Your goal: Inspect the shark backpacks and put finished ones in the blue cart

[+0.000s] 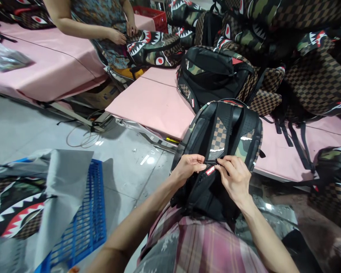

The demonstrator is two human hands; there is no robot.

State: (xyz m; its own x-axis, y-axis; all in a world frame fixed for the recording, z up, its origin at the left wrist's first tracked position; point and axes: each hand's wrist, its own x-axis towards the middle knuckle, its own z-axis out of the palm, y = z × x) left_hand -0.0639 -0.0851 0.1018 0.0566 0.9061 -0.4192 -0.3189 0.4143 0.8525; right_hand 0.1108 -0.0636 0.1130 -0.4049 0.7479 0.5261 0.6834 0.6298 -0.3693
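Observation:
A black backpack [218,140] with checkered and camouflage panels leans against the table edge in front of my body, its shoulder straps facing me. My left hand [190,167] is closed in a pinch on one end of a thin black strap [212,162] on the backpack. On the same strap, my right hand [235,175] pinches the other end, with the fingers bent. Just below and between the fingertips shows a small red label [210,170]. The exact part under my fingertips is partly hidden.
Another black backpack [213,74] lies on the pink table [159,102], with several checkered shark-face bags [315,76] piled behind. Across the table a co-worker's hands [118,36] handle a shark-face bag [156,47]. A blue crate [93,201] with grey sheeting stands on the floor at left.

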